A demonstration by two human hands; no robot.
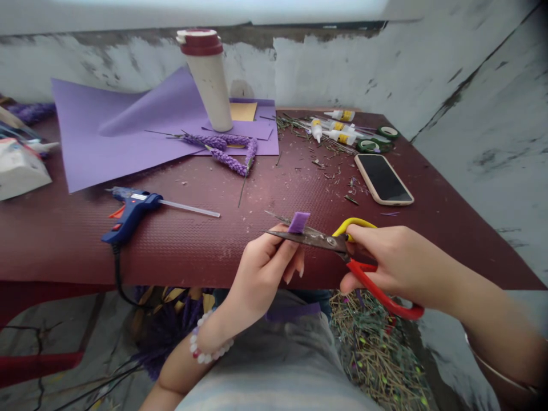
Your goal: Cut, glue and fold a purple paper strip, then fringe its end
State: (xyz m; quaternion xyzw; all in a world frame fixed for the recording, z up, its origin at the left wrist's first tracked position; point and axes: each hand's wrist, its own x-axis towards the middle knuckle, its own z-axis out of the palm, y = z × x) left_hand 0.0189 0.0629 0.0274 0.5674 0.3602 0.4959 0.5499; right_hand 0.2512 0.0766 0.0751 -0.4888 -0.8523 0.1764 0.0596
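Note:
My right hand (398,262) grips the scissors (327,241) by their yellow and red handles, with the blades pointing left. A small purple piece (298,222) stands up between the slightly parted blades. My left hand (268,265) pinches the lower end of this piece, its fingertips right beside the blades. Behind the hands, a purple flower-like loop (233,154) with thin stems lies on the table. Part of the small piece is hidden by the blade and my left fingers.
On the maroon table (184,260) are a blue glue gun (135,211), purple sheets (128,125), a tall cup (208,85), small bottles (342,137), green tape rolls (387,132), a phone (384,178) and stem scraps. Cut stems (377,354) lie below the front edge.

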